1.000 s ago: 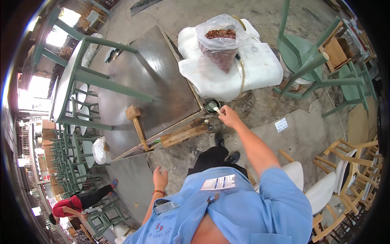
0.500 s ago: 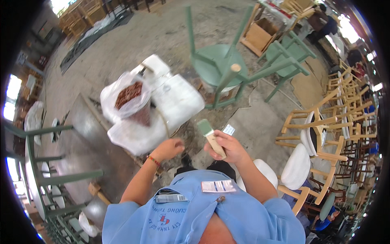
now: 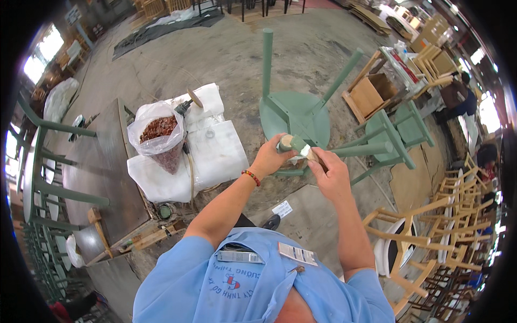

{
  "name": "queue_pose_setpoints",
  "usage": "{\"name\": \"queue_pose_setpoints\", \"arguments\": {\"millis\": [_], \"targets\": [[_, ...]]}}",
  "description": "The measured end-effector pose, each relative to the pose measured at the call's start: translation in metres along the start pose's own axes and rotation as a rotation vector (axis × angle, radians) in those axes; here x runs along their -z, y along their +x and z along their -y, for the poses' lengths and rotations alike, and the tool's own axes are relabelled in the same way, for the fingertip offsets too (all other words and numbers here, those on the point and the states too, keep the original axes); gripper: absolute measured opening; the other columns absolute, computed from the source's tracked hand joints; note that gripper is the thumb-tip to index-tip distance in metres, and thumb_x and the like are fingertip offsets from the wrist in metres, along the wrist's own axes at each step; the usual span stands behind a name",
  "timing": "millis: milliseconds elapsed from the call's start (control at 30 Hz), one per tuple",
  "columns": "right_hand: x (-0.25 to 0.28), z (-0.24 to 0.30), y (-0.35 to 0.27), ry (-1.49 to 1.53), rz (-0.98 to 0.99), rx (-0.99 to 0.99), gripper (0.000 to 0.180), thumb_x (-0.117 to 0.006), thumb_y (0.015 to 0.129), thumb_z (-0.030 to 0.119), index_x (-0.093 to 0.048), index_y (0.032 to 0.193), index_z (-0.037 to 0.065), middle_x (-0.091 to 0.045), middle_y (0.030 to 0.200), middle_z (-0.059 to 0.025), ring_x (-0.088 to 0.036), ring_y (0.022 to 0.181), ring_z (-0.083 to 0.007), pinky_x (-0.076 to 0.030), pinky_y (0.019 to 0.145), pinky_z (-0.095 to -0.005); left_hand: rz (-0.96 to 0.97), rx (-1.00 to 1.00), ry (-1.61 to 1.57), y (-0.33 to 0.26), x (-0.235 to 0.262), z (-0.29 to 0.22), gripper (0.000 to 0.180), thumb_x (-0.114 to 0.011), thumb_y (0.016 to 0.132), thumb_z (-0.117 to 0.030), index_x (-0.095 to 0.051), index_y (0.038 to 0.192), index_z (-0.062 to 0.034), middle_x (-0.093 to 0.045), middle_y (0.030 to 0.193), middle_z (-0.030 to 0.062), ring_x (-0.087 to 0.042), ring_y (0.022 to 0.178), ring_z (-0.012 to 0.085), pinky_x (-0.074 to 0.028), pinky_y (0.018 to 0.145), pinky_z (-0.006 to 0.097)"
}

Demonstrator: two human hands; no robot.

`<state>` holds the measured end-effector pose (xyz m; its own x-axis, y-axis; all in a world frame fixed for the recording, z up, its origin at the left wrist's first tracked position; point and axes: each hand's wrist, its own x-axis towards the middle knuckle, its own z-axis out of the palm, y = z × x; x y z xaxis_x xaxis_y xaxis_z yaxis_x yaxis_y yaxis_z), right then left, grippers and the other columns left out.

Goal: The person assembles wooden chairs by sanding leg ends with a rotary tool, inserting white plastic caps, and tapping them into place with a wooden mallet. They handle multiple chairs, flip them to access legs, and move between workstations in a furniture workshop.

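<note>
A green-painted chair [image 3: 276,116] stands upside down on the floor ahead of me, legs pointing up. My left hand [image 3: 268,157] is closed around its nearest leg, close to the pale bare-wood leg tip [image 3: 285,142]. In my right hand [image 3: 330,173] is a flat paintbrush [image 3: 305,151] with a pale wooden handle, a white band and green bristles. The bristles meet the leg right beside its tip; from this angle I cannot tell exactly where they touch.
To the left, a plastic bag of reddish-brown bits [image 3: 159,130] and a power tool with a disc [image 3: 188,103] rest on white wrapped padding [image 3: 215,156]. Green chairs [image 3: 64,156] line the far left. More green chairs [image 3: 385,134] and bare wooden chairs [image 3: 420,226] stand right.
Both hands have moved forward and up to the chair. My left hand has taken hold of a leg, and the brush in my right hand has come against it.
</note>
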<state>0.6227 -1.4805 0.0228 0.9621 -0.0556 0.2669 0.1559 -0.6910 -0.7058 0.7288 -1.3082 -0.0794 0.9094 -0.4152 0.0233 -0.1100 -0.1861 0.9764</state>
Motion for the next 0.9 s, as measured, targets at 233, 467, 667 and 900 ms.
{"name": "queue_pose_setpoints", "arguments": {"millis": [233,467,667,900], "targets": [[0.002,-0.015,0.029,-0.168,0.128,0.146,0.032,-0.07,0.086,0.016,-0.065,0.114,0.002,-0.068,0.097,-0.0114,-0.06,0.086,-0.0312,-0.049,0.077,-0.0407,0.02,0.015,0.092,0.003,-0.002,0.002,0.057,-0.082,0.078,-0.017,-0.057,0.129,-0.0083,-0.069,0.114,0.013,-0.066,0.107,0.0248,-0.05,0.091,0.037],[0.013,-0.01,0.022,-0.262,0.142,0.088,0.033,-0.071,0.084,0.016,-0.065,0.114,0.003,-0.068,0.097,-0.0101,-0.061,0.086,-0.0307,-0.05,0.077,-0.0403,0.024,-0.073,0.075,0.007,0.001,0.007,0.057,-0.082,0.077,-0.017,-0.057,0.128,-0.0103,-0.068,0.113,0.0131,-0.066,0.104,0.0302,-0.051,0.089,0.037],[0.015,-0.003,0.024,-0.273,0.137,0.1,0.033,-0.071,0.084,0.016,-0.066,0.114,0.004,-0.068,0.098,-0.0097,-0.061,0.086,-0.0298,-0.05,0.076,-0.0395,0.041,-0.076,0.07,0.008,0.004,0.007,0.059,-0.081,0.075,-0.014,-0.057,0.129,-0.0111,-0.068,0.114,0.0128,-0.065,0.104,0.0304,-0.05,0.089,0.037],[0.003,0.005,0.034,-0.274,0.196,0.095,0.035,-0.071,0.084,0.016,-0.065,0.116,0.004,-0.067,0.102,-0.0098,-0.06,0.087,-0.0305,-0.05,0.077,-0.0399,0.071,-0.066,0.045,0.007,0.009,0.004,0.063,-0.082,0.074,-0.012,-0.056,0.131,-0.0118,-0.068,0.116,0.0137,-0.065,0.106,0.0311,-0.05,0.09,0.038]]}}
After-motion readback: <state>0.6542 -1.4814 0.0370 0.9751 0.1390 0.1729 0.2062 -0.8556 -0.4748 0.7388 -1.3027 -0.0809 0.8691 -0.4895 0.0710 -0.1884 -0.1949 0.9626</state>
